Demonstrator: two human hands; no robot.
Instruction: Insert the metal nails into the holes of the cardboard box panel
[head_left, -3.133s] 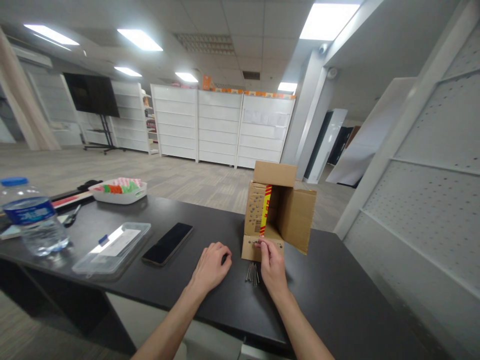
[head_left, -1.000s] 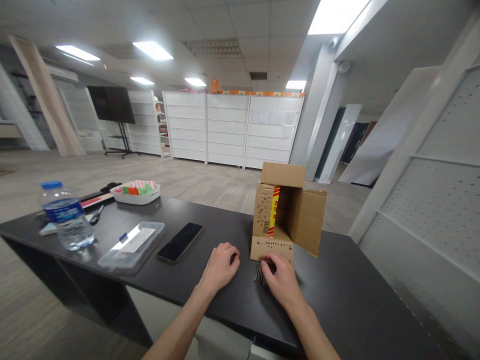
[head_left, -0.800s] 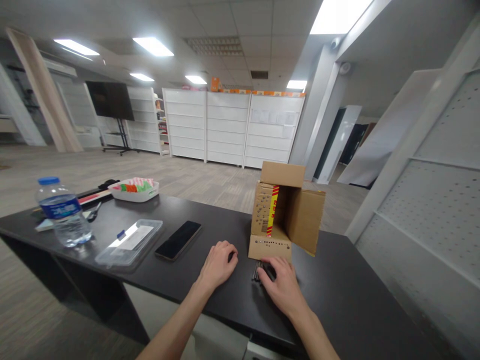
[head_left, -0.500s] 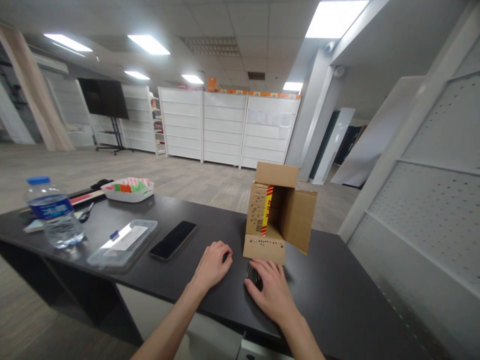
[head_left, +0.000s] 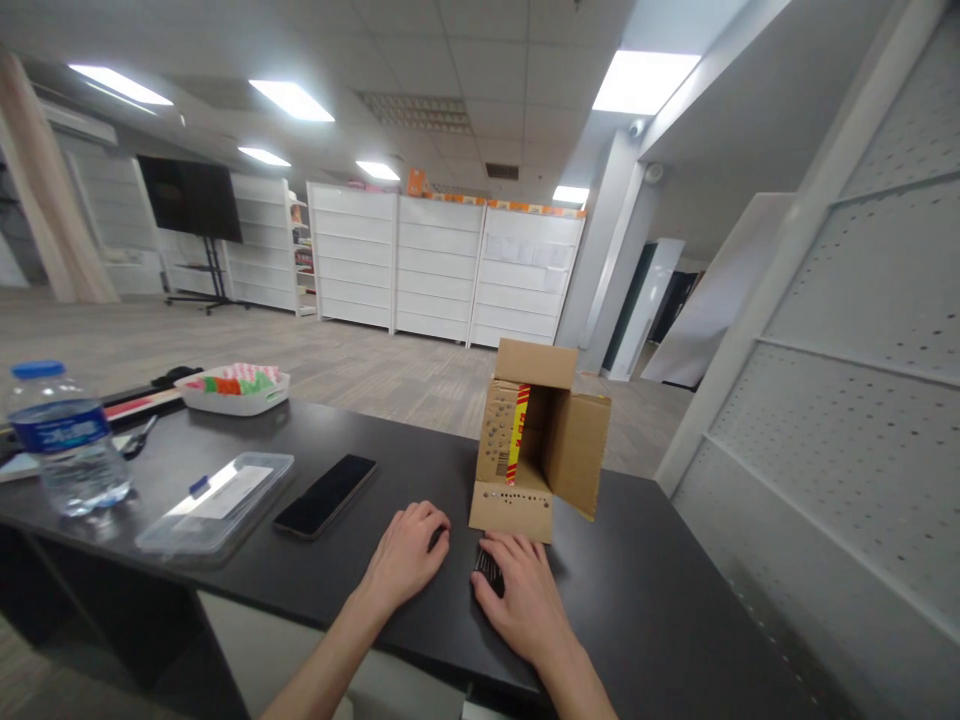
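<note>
My left hand (head_left: pixel 409 553) rests on the dark tabletop (head_left: pixel 637 600), its fingers curled together. A dark gap shows between thumb and index finger; anything inside is hidden. To its right, my right hand (head_left: pixel 520 592) lies flat with the thumb spread, partly covering a row of thin, dark metal pins (head_left: pixel 489 566), perhaps screws or nails. Its fingertips reach the lower flap of an open cardboard box (head_left: pixel 498 430). The box stands on its side, its opening facing me. Small holes or studs dot its left side and lower flap, and yellow-red tape runs down one edge.
Left of my hands lie a black phone (head_left: pixel 326 496) and a clear plastic case (head_left: pixel 217 505). Farther left stands a water bottle (head_left: pixel 67 440). A white basket (head_left: pixel 236 400) with colourful contents sits at the back edge. A perforated panel (head_left: pixel 847 420) rises on the right.
The whole view has shifted, so the table, box and hands sit slightly lower and farther left. Both hands keep the same pose, and the box stays put on the table.
</note>
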